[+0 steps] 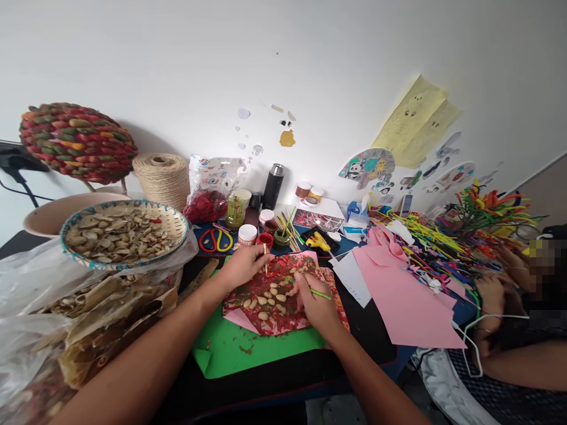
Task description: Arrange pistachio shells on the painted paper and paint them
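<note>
My left hand (pixel 243 267) pinches a short light wooden stick (pixel 266 260), upright with its lower end by the red-smeared paper. My right hand (pixel 316 301) is closed round a thin green stick (pixel 319 293) above the right half of that paper. Several tan peanuts (pixel 262 300) lie on the paint-stained pink paper (pixel 241 319), which rests on a green sheet (pixel 261 357). Just beyond my left hand are an open jar of red paint (pixel 264 238) and one of dark green paint (pixel 282 237).
Left stand a basket of shells (pixel 126 233), plastic bags (pixel 26 313) and a twine spool (pixel 162 177). Scissors (pixel 215 241), a black flask (pixel 273 189) and a yellow glue gun (pixel 318 241) lie behind. Pink paper (pixel 398 295) and another person's hand (pixel 491 292) are right.
</note>
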Action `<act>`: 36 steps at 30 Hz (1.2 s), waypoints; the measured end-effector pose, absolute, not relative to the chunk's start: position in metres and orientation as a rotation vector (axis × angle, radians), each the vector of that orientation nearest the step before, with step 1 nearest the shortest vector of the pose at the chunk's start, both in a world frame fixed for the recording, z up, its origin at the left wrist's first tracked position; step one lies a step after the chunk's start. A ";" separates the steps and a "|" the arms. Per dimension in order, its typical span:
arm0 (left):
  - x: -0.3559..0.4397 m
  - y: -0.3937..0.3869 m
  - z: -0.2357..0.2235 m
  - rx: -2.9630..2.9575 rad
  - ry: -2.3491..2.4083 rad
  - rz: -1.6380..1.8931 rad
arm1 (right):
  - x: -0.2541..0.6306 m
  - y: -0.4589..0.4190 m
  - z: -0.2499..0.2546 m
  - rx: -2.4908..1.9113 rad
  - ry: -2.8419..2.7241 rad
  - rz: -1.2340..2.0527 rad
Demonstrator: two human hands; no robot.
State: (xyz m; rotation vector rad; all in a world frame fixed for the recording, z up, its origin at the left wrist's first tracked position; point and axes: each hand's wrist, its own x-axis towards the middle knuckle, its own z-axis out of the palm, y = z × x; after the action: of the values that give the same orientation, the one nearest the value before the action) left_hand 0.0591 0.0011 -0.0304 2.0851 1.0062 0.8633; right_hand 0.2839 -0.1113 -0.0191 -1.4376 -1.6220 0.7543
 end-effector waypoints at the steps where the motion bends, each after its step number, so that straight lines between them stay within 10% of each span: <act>1: 0.059 0.001 -0.030 2.089 1.004 0.869 | 0.283 -0.111 -0.019 -1.440 -1.616 0.757; 36: 0.060 0.001 -0.033 2.030 0.994 0.836 | 0.284 -0.119 -0.020 -1.420 -1.651 0.797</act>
State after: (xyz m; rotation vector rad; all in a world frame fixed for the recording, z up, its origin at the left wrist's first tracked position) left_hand 0.0603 0.0010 -0.0325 2.0305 0.9940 0.8356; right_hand 0.2844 -0.1188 -0.0203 -1.4200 -1.6508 0.7965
